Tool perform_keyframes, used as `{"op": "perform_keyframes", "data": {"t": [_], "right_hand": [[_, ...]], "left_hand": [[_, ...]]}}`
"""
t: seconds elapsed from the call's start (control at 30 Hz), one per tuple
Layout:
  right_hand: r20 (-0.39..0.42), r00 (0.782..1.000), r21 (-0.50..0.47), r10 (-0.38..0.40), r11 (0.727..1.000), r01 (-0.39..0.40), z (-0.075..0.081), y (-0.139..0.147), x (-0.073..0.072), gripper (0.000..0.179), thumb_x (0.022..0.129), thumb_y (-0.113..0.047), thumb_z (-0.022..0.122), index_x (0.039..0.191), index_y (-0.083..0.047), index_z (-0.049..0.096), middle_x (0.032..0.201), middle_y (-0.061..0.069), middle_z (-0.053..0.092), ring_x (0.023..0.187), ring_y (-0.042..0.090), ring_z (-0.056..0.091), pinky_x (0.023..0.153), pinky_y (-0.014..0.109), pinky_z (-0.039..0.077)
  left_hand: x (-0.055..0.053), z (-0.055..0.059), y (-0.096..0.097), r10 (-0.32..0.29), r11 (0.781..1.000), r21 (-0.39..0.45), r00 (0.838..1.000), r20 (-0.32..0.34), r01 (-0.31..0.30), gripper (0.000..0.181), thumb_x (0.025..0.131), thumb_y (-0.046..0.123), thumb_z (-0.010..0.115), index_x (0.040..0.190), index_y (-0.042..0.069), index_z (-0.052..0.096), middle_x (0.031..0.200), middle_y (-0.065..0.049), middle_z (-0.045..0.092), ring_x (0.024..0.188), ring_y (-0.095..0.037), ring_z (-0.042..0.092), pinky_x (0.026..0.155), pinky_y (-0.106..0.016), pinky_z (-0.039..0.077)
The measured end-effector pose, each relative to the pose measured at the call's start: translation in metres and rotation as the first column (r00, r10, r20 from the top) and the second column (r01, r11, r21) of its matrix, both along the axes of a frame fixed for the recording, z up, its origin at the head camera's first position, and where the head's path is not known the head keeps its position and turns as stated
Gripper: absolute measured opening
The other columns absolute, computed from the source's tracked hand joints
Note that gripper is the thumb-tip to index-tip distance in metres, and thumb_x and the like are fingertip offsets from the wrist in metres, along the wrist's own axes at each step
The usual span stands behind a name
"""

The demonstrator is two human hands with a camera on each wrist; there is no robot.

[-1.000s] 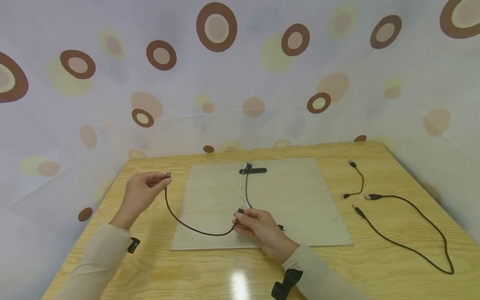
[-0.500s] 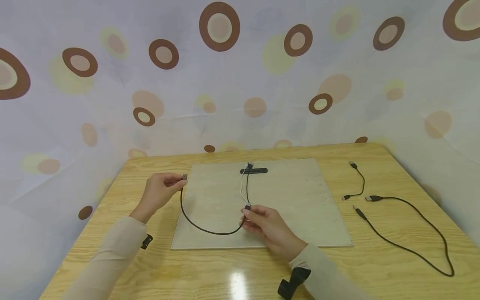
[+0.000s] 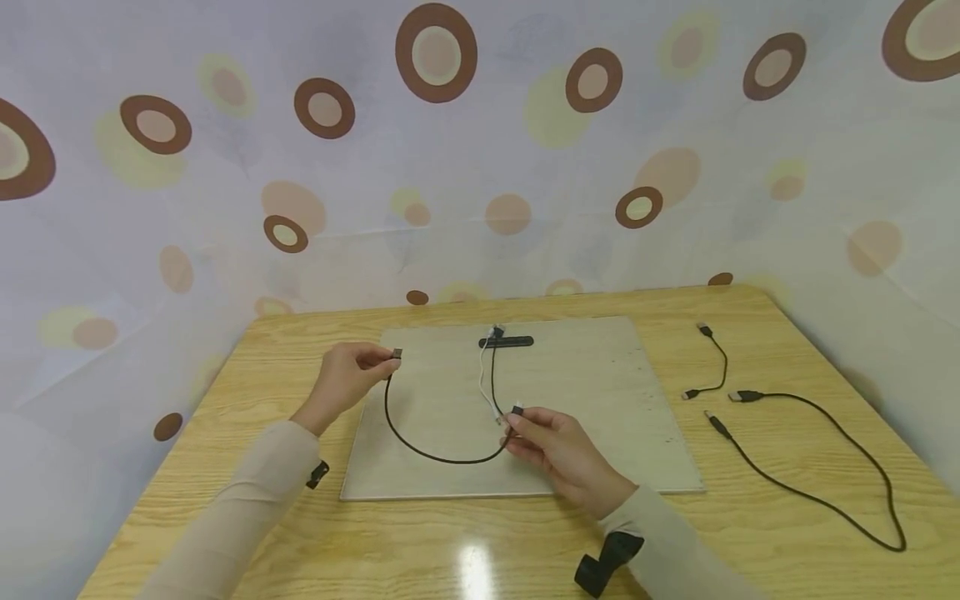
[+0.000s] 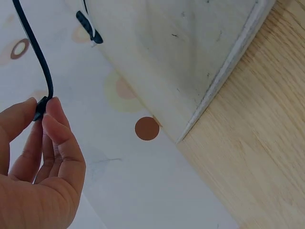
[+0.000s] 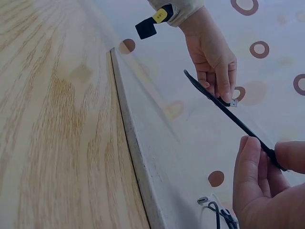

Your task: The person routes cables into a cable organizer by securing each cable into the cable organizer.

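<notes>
A black USB cable hangs in a U-shaped loop between my two hands, over the pale board. My left hand pinches one end between thumb and fingertips, its metal USB plug sticking out in the right wrist view. At the other end, my right hand grips the black connector with its tip pointing up. Behind that hand, a white cable and another black cable run down the board from a black strip; their lower parts are partly hidden.
The pale board lies on a wooden table. On the right are a short black USB cable and a longer one in a wide curve. A patterned cloth rises behind the table.
Both hands have moved to the right with the cable, the left hand farther. They are closer together, and the loop between them is narrower.
</notes>
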State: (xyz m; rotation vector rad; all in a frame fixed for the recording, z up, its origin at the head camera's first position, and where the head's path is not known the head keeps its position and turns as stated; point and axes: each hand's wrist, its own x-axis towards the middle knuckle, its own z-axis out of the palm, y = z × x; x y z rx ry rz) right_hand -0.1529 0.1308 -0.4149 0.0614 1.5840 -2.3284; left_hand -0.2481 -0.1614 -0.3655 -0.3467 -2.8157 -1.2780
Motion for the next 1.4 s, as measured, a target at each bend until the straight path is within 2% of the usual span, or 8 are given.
{"op": "perform_keyframes", "data": {"t": [0.3,0.53,0.67,0.83,0.93,1.07,1.17,1.4], "right_hand": [[0.01,1.0,0.04,-0.008,0.999,0.008,0.0,0.011,0.0,0.025,0.095,-0.011,0.06,0.112,0.007,0.057,0.096,0.006,0.067,0.085,0.013,0.065,0.08,0.023,0.055],[0.013,1.0,0.032,-0.011,0.999,0.011,0.0,0.014,0.0,0.015,0.095,-0.01,0.06,0.105,0.002,0.062,0.09,0.005,0.067,0.081,0.013,0.065,0.078,0.023,0.055],[0.017,1.0,0.014,-0.02,1.0,0.02,0.0,0.014,-0.001,0.008,0.095,-0.007,0.059,0.099,-0.002,0.064,0.087,0.005,0.068,0.079,0.012,0.066,0.077,0.023,0.056],[0.024,0.999,0.038,-0.033,0.999,0.032,0.003,0.02,-0.003,0.018,0.096,-0.012,0.06,0.107,0.002,0.061,0.092,0.005,0.067,0.083,0.013,0.065,0.078,0.024,0.055],[0.022,0.999,0.047,-0.039,0.998,0.038,0.006,0.027,-0.006,0.023,0.096,-0.015,0.06,0.11,0.004,0.059,0.094,0.005,0.066,0.086,0.013,0.065,0.08,0.025,0.055],[0.014,0.999,0.038,-0.035,0.999,0.034,0.007,0.036,-0.008,0.022,0.096,-0.016,0.06,0.109,0.002,0.059,0.094,0.005,0.066,0.085,0.012,0.065,0.082,0.026,0.055],[0.02,0.999,0.038,-0.034,0.999,0.033,0.008,0.04,-0.007,0.023,0.096,-0.016,0.06,0.11,0.003,0.058,0.095,0.005,0.065,0.085,0.012,0.065,0.082,0.026,0.055],[0.048,0.997,0.061,-0.061,0.996,0.058,0.004,0.046,-0.004,0.027,0.096,-0.015,0.06,0.113,0.005,0.055,0.094,0.005,0.065,0.084,0.011,0.065,0.081,0.024,0.055]], "left_hand": [[-0.009,-0.004,0.018,-0.015,0.999,0.029,1.0,0.008,0.015,0.023,0.09,0.024,0.069,0.102,0.005,0.073,0.089,-0.007,0.073,0.081,-0.022,0.07,0.075,-0.034,0.054],[-0.017,-0.006,0.032,-0.026,0.998,0.062,0.999,0.021,0.025,0.02,0.09,0.022,0.07,0.101,0.006,0.073,0.088,-0.007,0.073,0.085,-0.03,0.069,0.074,-0.032,0.053],[-0.02,-0.006,0.042,-0.033,0.996,0.085,0.999,0.029,0.031,0.021,0.09,0.023,0.07,0.101,0.005,0.073,0.089,-0.007,0.073,0.085,-0.028,0.07,0.073,-0.031,0.054],[-0.025,-0.007,0.053,-0.051,0.993,0.11,0.998,0.033,0.047,0.021,0.09,0.023,0.07,0.101,0.006,0.073,0.091,-0.007,0.073,0.085,-0.027,0.069,0.072,-0.03,0.054],[-0.03,-0.01,0.057,-0.057,0.991,0.122,0.998,0.034,0.052,0.021,0.09,0.023,0.07,0.102,0.006,0.073,0.091,-0.007,0.073,0.082,-0.023,0.07,0.071,-0.03,0.055],[-0.035,-0.013,0.065,-0.066,0.984,0.171,0.996,0.063,0.054,0.022,0.089,0.02,0.07,0.103,0.004,0.072,0.094,-0.01,0.073,0.082,-0.022,0.07,0.076,-0.038,0.057],[-0.037,-0.012,0.072,-0.075,0.976,0.211,0.993,0.091,0.054,0.024,0.09,0.019,0.069,0.106,0.002,0.071,0.097,-0.012,0.072,0.088,-0.031,0.069,0.081,-0.045,0.055],[-0.044,-0.012,0.085,-0.092,0.97,0.234,0.99,0.105,0.065,0.025,0.091,0.023,0.068,0.108,0.005,0.07,0.099,-0.011,0.072,0.091,-0.036,0.067,0.083,-0.046,0.054]]}}
